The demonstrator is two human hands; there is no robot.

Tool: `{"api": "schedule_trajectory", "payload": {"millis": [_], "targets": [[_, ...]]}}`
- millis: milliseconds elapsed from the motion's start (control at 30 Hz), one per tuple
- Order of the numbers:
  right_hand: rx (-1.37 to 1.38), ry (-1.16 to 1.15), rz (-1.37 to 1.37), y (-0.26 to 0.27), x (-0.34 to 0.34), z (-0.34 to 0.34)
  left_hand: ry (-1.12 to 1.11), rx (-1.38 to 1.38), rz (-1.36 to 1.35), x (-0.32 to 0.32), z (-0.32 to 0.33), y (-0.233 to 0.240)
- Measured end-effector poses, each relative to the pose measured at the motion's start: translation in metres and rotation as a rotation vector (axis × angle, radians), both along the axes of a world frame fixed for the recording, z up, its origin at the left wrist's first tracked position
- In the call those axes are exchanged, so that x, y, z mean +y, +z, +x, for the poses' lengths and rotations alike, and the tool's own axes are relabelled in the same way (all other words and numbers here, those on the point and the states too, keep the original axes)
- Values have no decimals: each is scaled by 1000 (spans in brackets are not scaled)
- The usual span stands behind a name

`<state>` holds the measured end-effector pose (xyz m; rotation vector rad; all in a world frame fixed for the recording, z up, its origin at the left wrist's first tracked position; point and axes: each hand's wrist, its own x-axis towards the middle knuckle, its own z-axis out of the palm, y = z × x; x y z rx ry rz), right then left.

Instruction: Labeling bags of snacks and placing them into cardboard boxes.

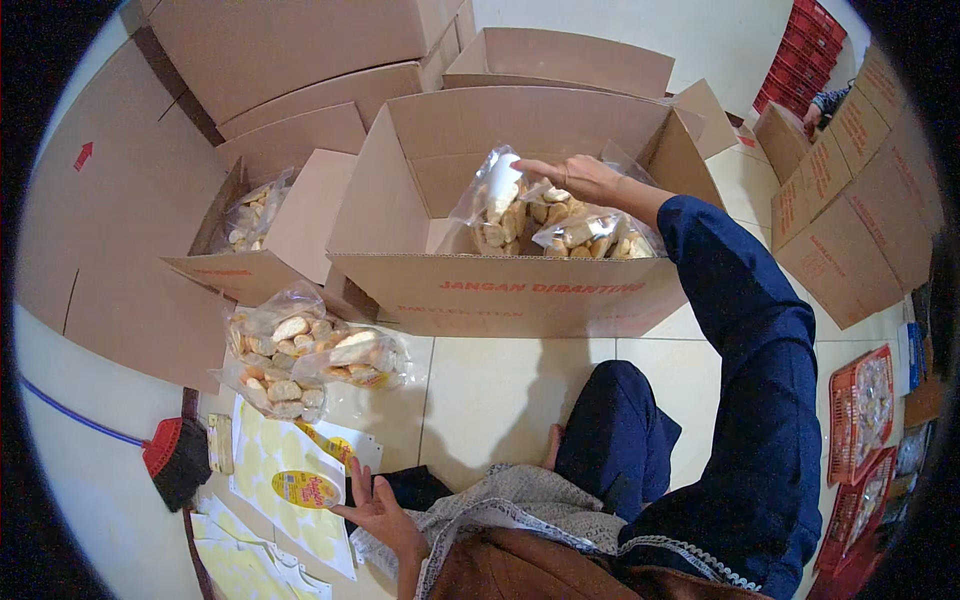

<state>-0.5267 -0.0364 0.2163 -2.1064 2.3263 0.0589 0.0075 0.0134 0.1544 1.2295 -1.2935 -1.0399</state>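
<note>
My right hand (579,177) reaches into a large open cardboard box (487,294). Its extended index finger meets a shiny white patch on an upright clear plastic bag (499,214) of pale, bread-like pieces; whether the hand grips the bag is hard to see. More such bags (589,234) lie beneath the hand. Low on the left, my left hand (384,517) has its fingers spread over a sheet of stickers (281,450). One fingertip meets the edge of a yellow oval label (306,489) with red print. I cannot tell whether that label is still on the sheet.
Several filled bags (289,352) lie on the tiled floor beside a smaller open box (311,214). More sheets (240,559) and a broom (176,457) are at lower left. Stacked cartons (847,217) and red baskets (859,420) stand right. Another person's hand (812,118) shows at upper right.
</note>
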Motion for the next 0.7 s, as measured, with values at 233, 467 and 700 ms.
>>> {"api": "schedule_trajectory", "payload": {"millis": [233, 467, 700], "targets": [[-103, 74, -254, -2, -1, -4, 12, -32, -20, 0, 7, -4], [-72, 52, -274, -1, -1, -17, -21, -14, -47, 11, 0, 5], [-157, 98, -295, 47, -27, 1, -15, -16, -34, 13, -5, 8]]}}
